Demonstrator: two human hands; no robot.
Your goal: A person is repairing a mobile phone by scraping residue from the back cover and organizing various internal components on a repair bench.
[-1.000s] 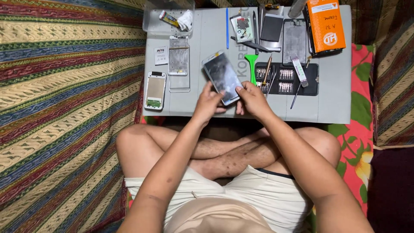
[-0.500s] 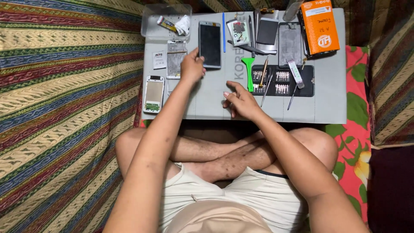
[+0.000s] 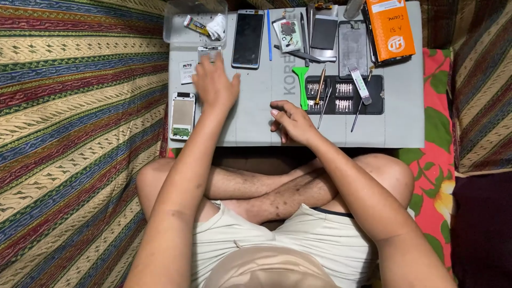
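A grey work mat [image 3: 256, 122] lies in front of my crossed legs. My left hand [image 3: 214, 84] rests flat over a phone part [image 3: 209, 51] at the mat's left, fingers spread, gripping nothing that I can see. A dark phone screen [image 3: 248, 38] lies just right of it, apart from the hand. My right hand [image 3: 290, 121] sits near the mat's front edge, fingers loosely curled and holding nothing. A green pry tool [image 3: 301, 85] lies just beyond it.
A phone frame [image 3: 182, 115] lies at the mat's left edge. A black screwdriver bit tray [image 3: 373, 101] with tweezers sits at right, an orange box [image 3: 392, 29] and more phone parts at the back, a clear plastic box [image 3: 181, 26] at back left. Striped cloth lies to the left.
The dark phone screen, held in both hands a second ago, now lies at the back of the mat. My left hand moved left onto a phone part; my right hand dropped to the mat.
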